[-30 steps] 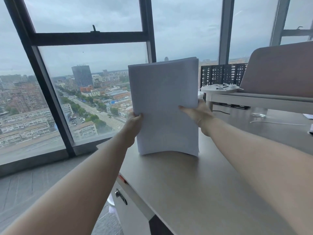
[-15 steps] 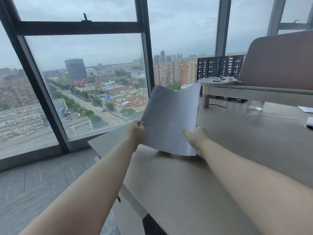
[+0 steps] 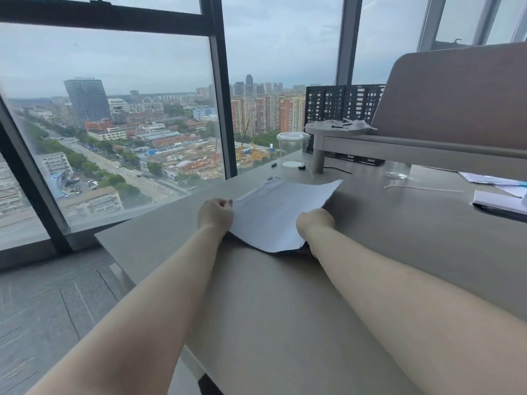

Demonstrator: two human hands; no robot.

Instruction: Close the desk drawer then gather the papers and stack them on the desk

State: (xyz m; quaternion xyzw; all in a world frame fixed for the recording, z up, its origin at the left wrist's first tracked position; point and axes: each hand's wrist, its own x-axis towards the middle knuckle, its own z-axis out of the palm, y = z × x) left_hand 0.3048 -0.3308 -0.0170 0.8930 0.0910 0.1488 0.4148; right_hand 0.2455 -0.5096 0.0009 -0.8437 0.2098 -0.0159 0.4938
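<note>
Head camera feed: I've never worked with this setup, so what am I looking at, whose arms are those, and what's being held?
There is no machine here. The one view comes from a wide-angle camera worn on a person's head, looking forward and down along both bare arms. The left hand and right hand each grip a side of a stack of papers, held low over the grey desk; its near edge looks slightly raised. Farther back are a clear plastic cup, a raised shelf, a glass and loose notes. Large windows show a city.

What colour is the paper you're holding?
White, plain, no visible print: the papers, seen in the head view.
</note>
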